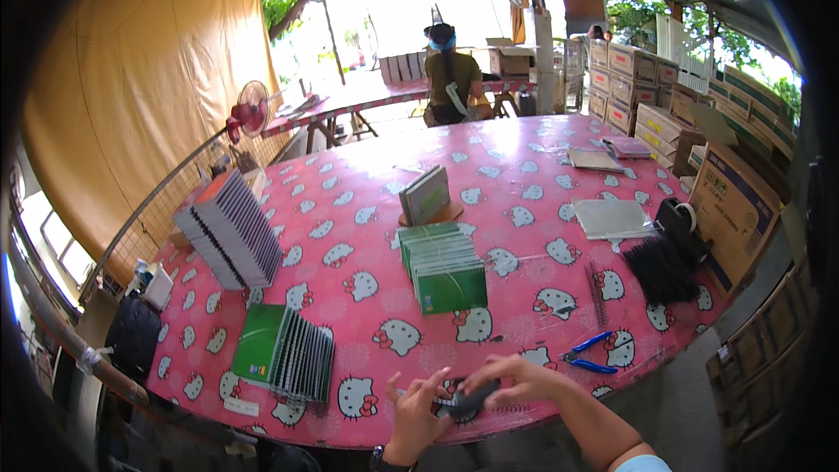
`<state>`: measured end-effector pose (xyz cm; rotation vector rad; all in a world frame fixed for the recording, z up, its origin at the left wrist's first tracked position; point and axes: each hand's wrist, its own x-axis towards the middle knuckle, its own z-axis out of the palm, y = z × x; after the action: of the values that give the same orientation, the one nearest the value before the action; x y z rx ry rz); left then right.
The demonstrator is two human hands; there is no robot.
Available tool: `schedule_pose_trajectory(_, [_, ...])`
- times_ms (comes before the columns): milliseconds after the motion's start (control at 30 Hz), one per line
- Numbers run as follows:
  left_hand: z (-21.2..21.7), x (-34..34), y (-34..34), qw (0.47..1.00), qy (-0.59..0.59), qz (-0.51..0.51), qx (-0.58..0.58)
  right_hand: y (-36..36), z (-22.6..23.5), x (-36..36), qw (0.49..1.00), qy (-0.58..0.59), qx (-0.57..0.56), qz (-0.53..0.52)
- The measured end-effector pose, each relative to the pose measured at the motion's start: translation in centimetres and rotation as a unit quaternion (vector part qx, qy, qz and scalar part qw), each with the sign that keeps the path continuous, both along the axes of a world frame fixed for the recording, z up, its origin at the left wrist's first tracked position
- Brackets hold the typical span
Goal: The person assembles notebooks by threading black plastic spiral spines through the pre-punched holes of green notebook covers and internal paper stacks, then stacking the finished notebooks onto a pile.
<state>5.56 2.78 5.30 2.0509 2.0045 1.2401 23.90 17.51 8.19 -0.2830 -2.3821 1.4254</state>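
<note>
At six o'clock our left hand (419, 415) has fingers apart; our right hand (511, 380) touches a dark piece (474, 402), grip unclear to us; loose hold could drop it.

pink cat-print table (542, 273) | green notebook stacks (452, 290) | taller notebook pile (234, 232) | blue pliers (594, 367) | black coils (662, 268)
</note>
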Motion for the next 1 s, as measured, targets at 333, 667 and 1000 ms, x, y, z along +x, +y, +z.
schedule_pose_trajectory(333, [-2.7, -3.0, -1.2, 0.881, -0.473, -0.027, 0.017, -0.3, -0.3, -1.3, 0.999, 0.007, -0.038, -0.005])
schedule_pose_trajectory(667, [-4.2, -2.9, -1.7, 0.847, -0.531, -0.007, 0.039, 0.3, -0.2, -2.7, 1.000, 0.009, -0.006, -0.020])
schedule_pose_trajectory(1000, [-2.7, -2.8, -1.0, 0.835, -0.547, -0.057, 0.028, 0.9, 1.3, -2.3, 0.921, -0.039, 0.355, -0.159])
